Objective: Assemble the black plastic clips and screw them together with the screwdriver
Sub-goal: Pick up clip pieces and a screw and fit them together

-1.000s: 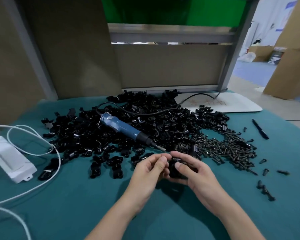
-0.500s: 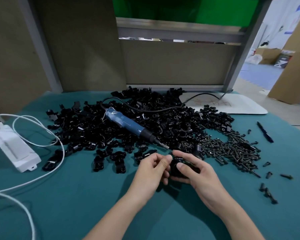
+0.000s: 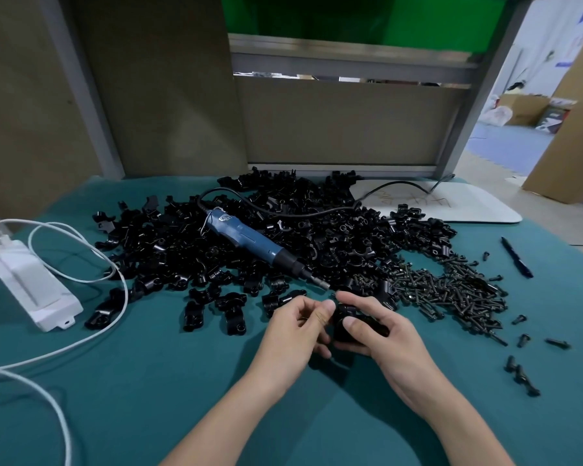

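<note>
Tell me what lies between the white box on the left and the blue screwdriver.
In the head view, loops of white cable lie beside the white box, then comes the left part of the black clip pile, on which the screwdriver rests.

**Both hands on one clip**

Yr L forearm comes in from 7 o'clock, R from 5, both bare, meeting just below ctr. L hand (image 3: 295,327): fingers curled, thumb + index tips pinching at 9 o'clock side of the black clip (image 3: 342,319). R hand (image 3: 382,334) grips it from 3 o'clock, index over far edge, thumb on near face.
</note>
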The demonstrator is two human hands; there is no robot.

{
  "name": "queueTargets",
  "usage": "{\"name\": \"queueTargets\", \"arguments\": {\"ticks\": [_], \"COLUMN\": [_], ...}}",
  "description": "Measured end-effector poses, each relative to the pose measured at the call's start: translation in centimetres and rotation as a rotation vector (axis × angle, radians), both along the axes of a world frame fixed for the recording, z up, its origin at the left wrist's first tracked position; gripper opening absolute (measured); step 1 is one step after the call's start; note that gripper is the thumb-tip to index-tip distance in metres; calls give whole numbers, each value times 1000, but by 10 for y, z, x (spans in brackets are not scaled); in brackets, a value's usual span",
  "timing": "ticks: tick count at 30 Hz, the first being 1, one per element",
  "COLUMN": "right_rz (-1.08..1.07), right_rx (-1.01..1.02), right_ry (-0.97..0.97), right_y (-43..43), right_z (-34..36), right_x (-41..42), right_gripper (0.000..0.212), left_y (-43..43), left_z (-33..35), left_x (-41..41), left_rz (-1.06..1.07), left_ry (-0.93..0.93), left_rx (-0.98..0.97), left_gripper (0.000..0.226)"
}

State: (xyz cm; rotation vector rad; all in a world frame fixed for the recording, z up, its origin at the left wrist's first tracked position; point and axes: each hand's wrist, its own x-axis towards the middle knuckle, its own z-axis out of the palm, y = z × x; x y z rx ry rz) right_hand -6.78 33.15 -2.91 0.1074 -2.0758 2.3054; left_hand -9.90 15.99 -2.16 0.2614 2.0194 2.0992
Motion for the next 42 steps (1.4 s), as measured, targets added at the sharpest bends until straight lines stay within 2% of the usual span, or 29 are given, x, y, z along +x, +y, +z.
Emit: {"name": "queueTargets", "arguments": {"ticks": [3, 7, 12, 17, 20, 24, 28, 33, 35, 38, 42], "right_rz": [6, 2, -4, 15, 27, 29, 14, 15, 22, 19, 26], "right_rx": [13, 6, 22, 33, 51, 45, 56, 60, 60, 59, 66], "right_ry": [6, 6, 9, 11, 15, 13, 11, 14, 16, 21, 28], "right_y": [0, 1, 1, 2, 2, 2, 2, 2, 2, 2, 2], "right_z": [-1, -2, -2, -3, -4, -3, -2, -2, -2, -2, -2], "right_x": [1, 0, -1, -1, 0, -1, 0, 0, 0, 0, 0], "right_gripper": [34, 35, 44, 39, 35, 35, 37, 35, 35, 35, 35], "left_y": [1, 1, 0, -3, -4, -3, -4, -5, -5, -5, -5], "left_z": [-1, -4, -2, 0, 0, -1, 0, 1, 0, -1, -1], "left_x": [1, -1, 0, 1, 1, 0, 1, 3, 4, 1, -1], "left_rz": [10, 28, 4, -3, -1, 12, 4, -2, -11, -23, -63], "left_ry": [25, 106, 76, 63, 70, 116, 145, 122, 137, 169, 157], "left_rx": [-14, -51, -11, -140, -128, -84, -82, -167, -167, -148, -72], "left_gripper": [24, 1, 13, 34, 28, 1, 6, 28, 25, 9, 11]}}
